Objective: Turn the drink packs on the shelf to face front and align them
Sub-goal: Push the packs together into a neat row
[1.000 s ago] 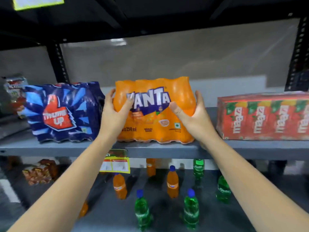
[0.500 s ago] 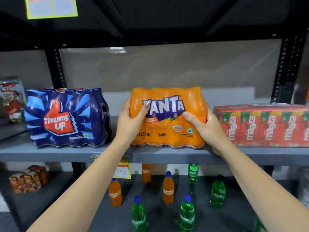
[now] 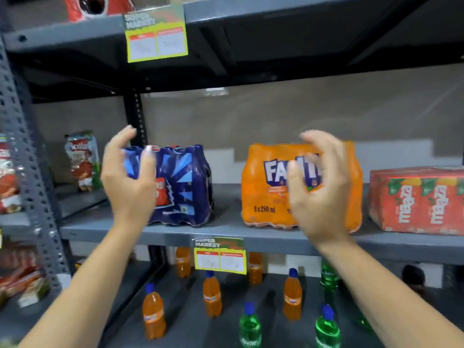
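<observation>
Left hand (image 3: 130, 182): raised, fingers curled and spread, holding nothing; hanging in front of the blue pack (image 3: 185, 187), contact not evident. Right hand (image 3: 319, 187): likewise loosely curled, empty, blurred by motion, in front of the orange pack (image 3: 261, 187).

Change noted: half a second ago both hands clasped the orange pack at its two sides; now off it, and further apart. Orange pack left standing on the middle shelf (image 3: 226, 234), logo panel to the front, base roughly parallel with the shelf lip. Judged: that pack finished; left hand possibly headed for the blue one next.

Positions: blue pack at left of the shelf, printed face forward but apparently turned slightly, one end panel showing at its right. Clear gap between blue and orange packs. Red carton case (image 3: 416, 199) just beside the orange pack at right, labels forward. Alignment of the row judged incomplete owing to the uneven spacing.

Materials: both packs in glossy shrink film, taut over bottle shoulders, scalloped along the bottom edge where bottle bases press through. Red case boxy, flat-sided, film-wrapped, square corners. Shelf grey painted metal, smooth; perforated upright (image 3: 22, 146) at left. Yellow price tag (image 3: 221, 259) hung on the shelf lip. Loose orange and green bottles (image 3: 212, 295) upright on the shelf below.
</observation>
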